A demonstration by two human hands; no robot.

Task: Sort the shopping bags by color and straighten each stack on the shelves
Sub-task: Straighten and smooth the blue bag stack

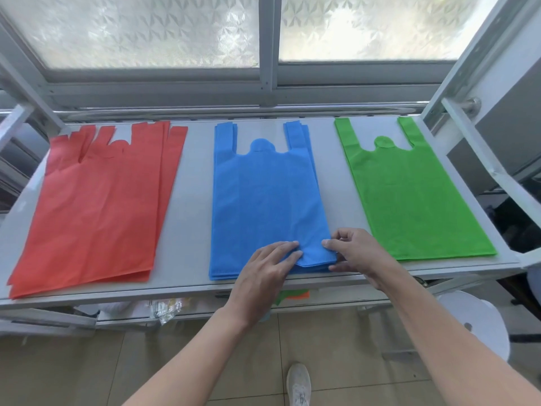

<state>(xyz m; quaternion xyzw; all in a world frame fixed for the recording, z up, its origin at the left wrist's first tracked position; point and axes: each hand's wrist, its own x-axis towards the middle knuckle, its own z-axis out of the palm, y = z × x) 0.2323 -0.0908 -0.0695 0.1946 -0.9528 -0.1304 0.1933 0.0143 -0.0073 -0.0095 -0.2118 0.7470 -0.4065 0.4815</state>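
Three flat stacks of shopping bags lie on the grey shelf (193,200), handles toward the window. The red stack (99,206) on the left is fanned out and crooked. The blue stack (263,194) sits in the middle, the green stack (409,194) on the right lies neat. My left hand (269,268) presses flat on the blue stack's near edge. My right hand (354,253) pinches the near right corner of the blue stack, where the top bags are slightly lifted.
A frosted window (146,30) stands behind the shelf. White frame bars (468,148) rise at the right side. A lower shelf holds orange and green bags (295,295) and clear wrapping (164,310). A white stool (474,320) stands on the tiled floor at the right.
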